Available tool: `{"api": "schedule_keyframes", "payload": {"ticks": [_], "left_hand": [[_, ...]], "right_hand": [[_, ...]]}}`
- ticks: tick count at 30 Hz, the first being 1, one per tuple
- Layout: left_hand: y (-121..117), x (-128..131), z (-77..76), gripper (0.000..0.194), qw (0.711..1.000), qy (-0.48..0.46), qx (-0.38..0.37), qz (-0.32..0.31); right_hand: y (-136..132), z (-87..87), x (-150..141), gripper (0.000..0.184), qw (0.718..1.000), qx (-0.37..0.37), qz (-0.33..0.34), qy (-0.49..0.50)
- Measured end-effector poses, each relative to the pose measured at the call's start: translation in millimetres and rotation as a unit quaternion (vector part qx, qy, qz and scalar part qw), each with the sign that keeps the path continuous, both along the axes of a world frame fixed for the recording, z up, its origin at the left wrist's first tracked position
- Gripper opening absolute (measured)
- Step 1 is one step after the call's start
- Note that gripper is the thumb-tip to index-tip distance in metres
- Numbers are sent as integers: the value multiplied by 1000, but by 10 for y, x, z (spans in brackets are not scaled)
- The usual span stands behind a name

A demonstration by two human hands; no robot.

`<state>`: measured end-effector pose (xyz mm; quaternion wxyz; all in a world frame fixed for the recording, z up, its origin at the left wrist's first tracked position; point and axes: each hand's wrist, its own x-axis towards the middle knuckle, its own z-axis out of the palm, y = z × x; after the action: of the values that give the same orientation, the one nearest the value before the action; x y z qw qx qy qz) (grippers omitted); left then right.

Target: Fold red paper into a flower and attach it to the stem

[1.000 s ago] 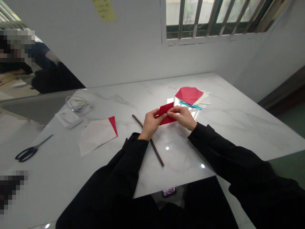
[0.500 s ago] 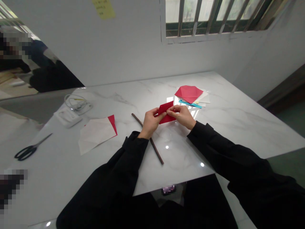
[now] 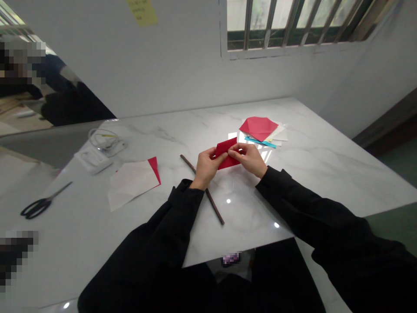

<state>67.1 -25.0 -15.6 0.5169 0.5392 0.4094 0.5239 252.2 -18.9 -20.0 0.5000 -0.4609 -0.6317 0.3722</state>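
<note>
A folded piece of red paper [image 3: 227, 148] is held above the table between my two hands. My left hand [image 3: 207, 167] grips its left side, thumb in front and fingers partly hidden behind. At the right side, my right hand [image 3: 249, 157] pinches the paper, its thumb and fingertips close to my left thumb. Beneath my left wrist a thin brown stick [image 3: 215, 206] lies slantwise on the table, partly covered by the hand. Left of it are stacked sheets, white paper [image 3: 132, 182] over red paper [image 3: 153, 169].
Black-handled scissors [image 3: 44, 206] lie on the marble-patterned table [image 3: 169, 243] at the left. Behind them are a white box [image 3: 93, 160] and a coiled white cable [image 3: 104, 141]. Red, white and blue papers [image 3: 259, 127] are piled at the back right. A person [image 3: 61, 93] is at far left.
</note>
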Motion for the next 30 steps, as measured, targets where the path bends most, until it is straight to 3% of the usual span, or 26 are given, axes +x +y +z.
{"api": "schedule_keyframes", "payload": {"ticks": [14,26,30], "left_hand": [[-6,22,17,50,1000,-4,4,6],[-18,43,40,54,999,-33,-9,-7],[-13,47,34,53,999,-37,-12,-3]], "right_hand": [[-59,60,-40,24,999,34,-2,26],[-36,-24,-45,77,997,-17,-12,81],[2,-26,-30,70,997,4,-5,82]]}}
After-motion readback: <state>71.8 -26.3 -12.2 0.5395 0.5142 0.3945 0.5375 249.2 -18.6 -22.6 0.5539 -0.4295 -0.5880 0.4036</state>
